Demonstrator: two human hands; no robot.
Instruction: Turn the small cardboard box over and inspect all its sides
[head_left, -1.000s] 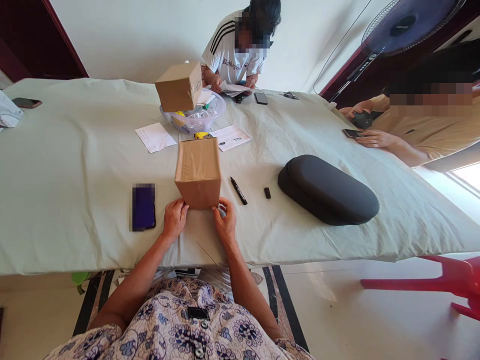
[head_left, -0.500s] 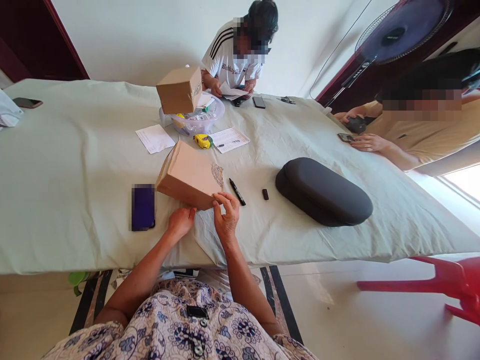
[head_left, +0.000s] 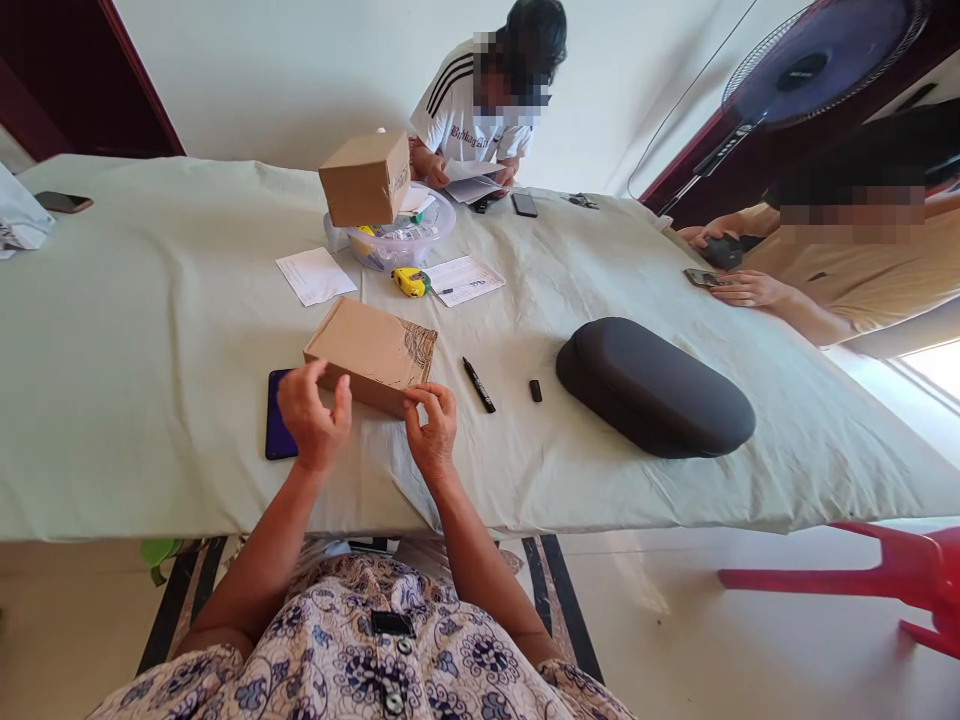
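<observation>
A brown cardboard box (head_left: 371, 345) with black scribbled marks near its right end lies flat on the cloth-covered table in front of me. My right hand (head_left: 433, 430) grips the box's near right corner between thumb and fingers. Slightly blurred, my left hand (head_left: 315, 420) is raised at the box's near left corner, thumb and fingers apart, with nothing in it. Partly hidden behind that hand is a phone (head_left: 279, 425) with a dark blue screen. To the right of the box lie an uncapped black marker (head_left: 478, 385) and a small black cap (head_left: 535, 391).
A dark oval case (head_left: 656, 388) lies to the right. Farther back are a yellow tape measure (head_left: 411, 282), two paper sheets, and a plastic basin (head_left: 431, 235) with a second cardboard box (head_left: 360, 185) on top. Two people sit at the far side and right. A red stool (head_left: 885, 575) stands below.
The box has been lowered from its tilted position to lie flat. My left hand has left its underside and risen to the left; my right hand stays at the near right corner.
</observation>
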